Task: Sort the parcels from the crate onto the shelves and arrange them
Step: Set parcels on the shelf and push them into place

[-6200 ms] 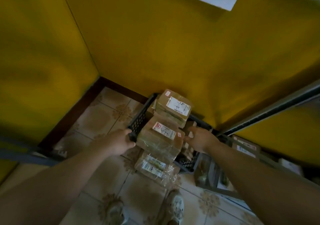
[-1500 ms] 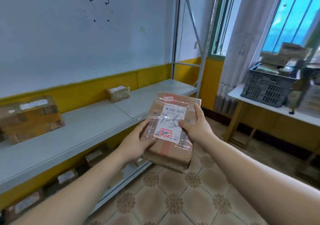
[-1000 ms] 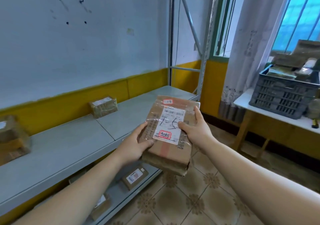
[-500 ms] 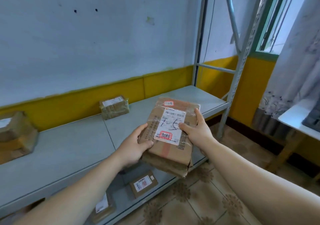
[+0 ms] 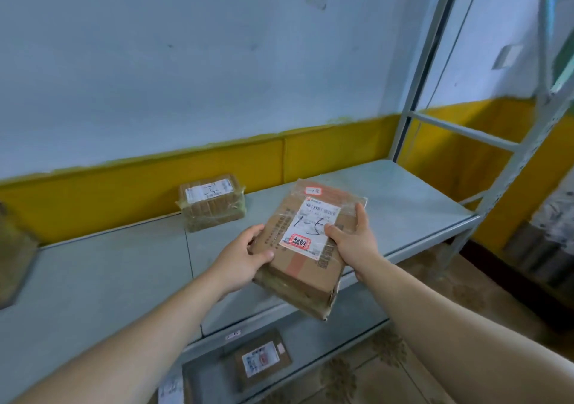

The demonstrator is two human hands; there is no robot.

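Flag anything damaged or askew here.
The held parcel, gripped by the left hand and right hand, has loose, crinkled plastic wrap, ragged at its near bottom corner. Nothing else stands out.

Parcel (image 5: 302, 264) over shelf (image 5: 108, 279) front edge, 2nd parcel (image 5: 211, 201) behind-left, nr wall (image 5: 186, 62)

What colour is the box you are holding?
The box is brown cardboard with a white label, seen in the head view.

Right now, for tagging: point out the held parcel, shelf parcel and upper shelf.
held parcel (image 5: 310, 279), head view, cardboard below label
shelf parcel (image 5: 214, 214), head view, front side
upper shelf (image 5: 108, 279), head view, bare top
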